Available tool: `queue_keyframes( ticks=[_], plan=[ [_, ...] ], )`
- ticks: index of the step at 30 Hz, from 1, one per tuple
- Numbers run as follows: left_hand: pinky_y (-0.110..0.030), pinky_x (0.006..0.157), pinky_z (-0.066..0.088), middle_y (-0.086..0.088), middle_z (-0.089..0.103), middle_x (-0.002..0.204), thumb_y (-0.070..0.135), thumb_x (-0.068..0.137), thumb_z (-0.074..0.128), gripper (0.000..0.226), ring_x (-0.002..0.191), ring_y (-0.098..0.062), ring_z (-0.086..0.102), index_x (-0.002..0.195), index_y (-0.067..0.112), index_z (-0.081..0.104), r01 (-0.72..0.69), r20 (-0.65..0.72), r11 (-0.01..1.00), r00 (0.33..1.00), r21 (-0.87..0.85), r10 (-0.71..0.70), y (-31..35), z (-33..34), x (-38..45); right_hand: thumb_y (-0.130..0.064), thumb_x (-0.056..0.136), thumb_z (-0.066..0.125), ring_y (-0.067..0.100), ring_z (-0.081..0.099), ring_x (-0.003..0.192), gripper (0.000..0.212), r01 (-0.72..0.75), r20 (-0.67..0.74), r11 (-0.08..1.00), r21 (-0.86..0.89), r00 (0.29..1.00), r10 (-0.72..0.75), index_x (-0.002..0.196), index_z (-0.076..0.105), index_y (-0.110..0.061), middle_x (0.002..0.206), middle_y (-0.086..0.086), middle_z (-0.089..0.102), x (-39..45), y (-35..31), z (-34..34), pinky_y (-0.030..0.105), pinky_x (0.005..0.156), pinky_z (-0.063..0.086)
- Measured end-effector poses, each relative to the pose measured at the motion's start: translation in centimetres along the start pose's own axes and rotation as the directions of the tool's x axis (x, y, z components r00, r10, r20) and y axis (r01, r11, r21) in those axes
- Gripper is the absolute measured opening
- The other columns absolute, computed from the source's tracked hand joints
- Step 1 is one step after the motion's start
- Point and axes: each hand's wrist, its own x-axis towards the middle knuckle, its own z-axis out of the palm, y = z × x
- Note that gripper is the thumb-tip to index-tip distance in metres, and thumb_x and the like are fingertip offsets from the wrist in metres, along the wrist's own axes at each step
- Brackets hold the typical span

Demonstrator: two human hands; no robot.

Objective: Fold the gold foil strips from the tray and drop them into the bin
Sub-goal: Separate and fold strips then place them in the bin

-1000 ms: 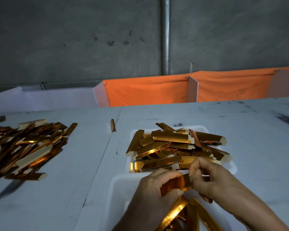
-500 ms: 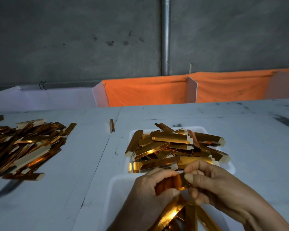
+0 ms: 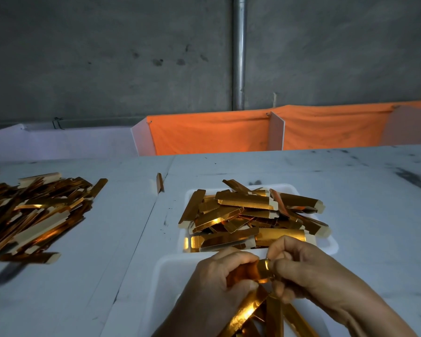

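Note:
Both hands hold one gold foil strip low in the middle, over the near white bin. My left hand grips the strip's left part with curled fingers. My right hand pinches its right end, which is bent upward. Several gold strips lie in the bin under my hands. Just behind stands a white tray heaped with gold strips.
A big loose pile of gold strips lies on the white table at the left. A single strip lies near the table seam. Orange cloth dividers and a grey wall with a pipe stand behind.
The hands have stayed over the bin with the same strip. My right hand's fingers have shifted along its right end, and the end now curls up more.

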Motion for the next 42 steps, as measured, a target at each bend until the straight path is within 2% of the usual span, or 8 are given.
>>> queue_keyframes(
  ticks=[7,14,18,24,29,35,37,42],
  plan=[
    [-0.006,0.081,0.041,0.048,0.045,0.104,0.047,0.083,0.06,0.034,0.106,0.018,0.043,0.098,0.071,0.043,0.038,-0.003,0.995,0.999,-0.095,-0.039,-0.1,-0.2,-0.1,-0.001,0.094,0.051,0.02,0.055,0.044,0.006,-0.002,0.003,0.995,0.102,1.0,0.002,0.097,0.055,-0.003,0.058,0.019,0.06,-0.1,0.0,0.0,0.023,0.043,0.047],
    [-0.006,0.077,0.039,0.046,0.047,0.103,0.056,0.07,0.056,0.037,0.102,0.023,0.042,0.102,0.066,0.041,0.067,0.006,0.988,0.998,-0.138,-0.066,-0.1,-0.3,0.0,0.004,0.093,0.048,0.019,0.057,0.044,0.009,0.003,0.022,0.987,0.161,1.0,-0.006,0.097,0.054,-0.001,0.056,0.016,0.057,-0.4,-0.3,0.1,0.022,0.04,0.046],
    [-0.009,0.079,0.044,0.046,0.046,0.106,0.052,0.075,0.056,0.032,0.104,0.02,0.041,0.1,0.067,0.044,0.031,0.006,0.994,1.0,-0.102,-0.03,-0.4,-0.3,0.0,0.002,0.093,0.05,0.019,0.057,0.044,0.008,0.019,-0.002,0.997,0.071,1.0,-0.019,0.099,0.055,-0.002,0.057,0.015,0.059,-0.3,-0.3,0.2,0.022,0.043,0.047],
    [0.001,0.08,0.037,0.054,0.04,0.098,0.037,0.089,0.057,0.034,0.108,0.02,0.036,0.09,0.068,0.044,-0.076,-0.007,0.994,0.997,0.076,0.076,-0.3,-0.1,0.0,0.0,0.092,0.056,0.022,0.061,0.053,0.01,0.093,-0.006,0.992,-0.088,0.996,-0.094,0.099,0.055,-0.006,0.06,0.011,0.063,-0.1,0.2,0.6,0.027,0.052,0.051],
    [-0.013,0.074,0.049,0.035,0.056,0.103,0.053,0.077,0.058,0.025,0.099,0.005,0.056,0.1,0.062,0.055,-0.023,-0.035,0.983,0.999,-0.184,0.017,-0.4,-0.9,-0.2,-0.014,0.074,0.067,0.02,0.057,0.047,0.025,0.096,0.064,0.966,0.24,0.991,-0.115,0.095,0.06,-0.002,0.06,0.015,0.056,-0.5,-0.3,0.1,0.023,0.042,0.047],
    [-0.019,0.074,0.05,0.022,0.065,0.099,0.054,0.072,0.063,0.028,0.094,-0.003,0.062,0.1,0.053,0.063,-0.024,0.006,0.953,1.0,-0.303,0.027,-0.4,-1.1,-0.4,-0.013,0.069,0.072,0.017,0.046,0.039,0.018,0.086,0.124,0.947,0.309,0.984,-0.129,0.085,0.067,-0.006,0.055,0.009,0.045,-0.5,-0.4,0.1,0.022,0.041,0.037],
    [-0.022,0.078,0.051,0.022,0.065,0.099,0.051,0.074,0.064,0.026,0.096,-0.003,0.062,0.099,0.053,0.062,-0.005,0.012,0.959,1.0,-0.284,0.009,-0.5,-1.0,-0.3,-0.016,0.067,0.075,0.018,0.047,0.041,0.019,0.088,0.099,0.963,0.255,0.988,-0.117,0.083,0.067,-0.008,0.054,0.009,0.047,-0.3,-0.2,0.2,0.022,0.041,0.037],
    [-0.031,0.089,0.052,0.022,0.064,0.107,0.052,0.071,0.064,0.031,0.106,-0.001,0.059,0.101,0.052,0.058,0.029,-0.007,0.954,0.999,-0.3,-0.032,-0.6,-0.8,-0.2,-0.032,0.069,0.074,0.023,0.066,0.058,0.044,-0.029,0.124,0.978,0.206,0.992,0.003,0.101,0.06,-0.005,0.071,0.016,0.066,0.0,0.1,0.1,0.025,0.048,0.052]
  ],
)
